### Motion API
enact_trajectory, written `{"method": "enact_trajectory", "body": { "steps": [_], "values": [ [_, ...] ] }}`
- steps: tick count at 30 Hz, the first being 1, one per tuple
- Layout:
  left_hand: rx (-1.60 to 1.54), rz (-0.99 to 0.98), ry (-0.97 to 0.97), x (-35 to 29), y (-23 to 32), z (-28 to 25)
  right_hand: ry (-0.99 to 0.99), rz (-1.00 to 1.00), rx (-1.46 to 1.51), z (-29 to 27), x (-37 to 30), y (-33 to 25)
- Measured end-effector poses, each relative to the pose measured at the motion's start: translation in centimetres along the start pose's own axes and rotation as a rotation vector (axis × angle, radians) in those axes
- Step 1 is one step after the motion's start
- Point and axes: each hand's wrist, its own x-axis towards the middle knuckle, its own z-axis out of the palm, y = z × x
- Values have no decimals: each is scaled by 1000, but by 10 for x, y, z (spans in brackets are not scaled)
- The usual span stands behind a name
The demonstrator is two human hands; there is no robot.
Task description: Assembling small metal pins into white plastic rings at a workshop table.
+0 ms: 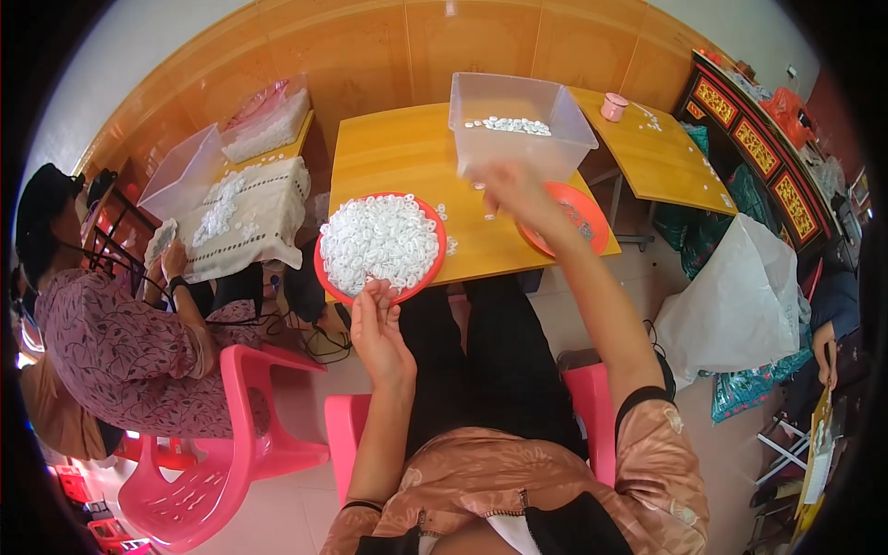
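A red round tray (320, 268) at the table's near edge is heaped with small white oval plastic pieces (381, 242). My left hand (381, 328) is at the tray's front rim, fingertips pinched together against the pile's edge; what they hold is too small to make out. Blurred by motion, my right hand (511, 191) hangs over the table between a clear plastic bin (527, 97) and a second red tray (603, 231). White pieces lie in the bin. Small greyish parts (578, 222) lie in the second tray, partly behind my right forearm.
A few loose white pieces (451, 245) lie on the yellow table (388, 153). At left, a person (120, 342) works at a cloth-covered table (268, 222). A pink cup (613, 106) stands on the right table. A white sack (740, 296) and pink chair (245, 444) flank me.
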Motion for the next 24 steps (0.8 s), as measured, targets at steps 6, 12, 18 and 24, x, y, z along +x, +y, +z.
{"method": "enact_trajectory", "body": {
  "steps": [6,12,18,24],
  "values": [
    [8,-33,16,-1,-2,-2,216,-152,-264,-8,23,41],
    [2,-59,16,1,-5,-3,-26,-12,-285,45,4,126],
    [10,-77,27,3,-2,-8,62,76,-426,75,6,112],
    [16,-88,5,4,-3,-8,64,41,-474,75,6,116]
  ]
}}
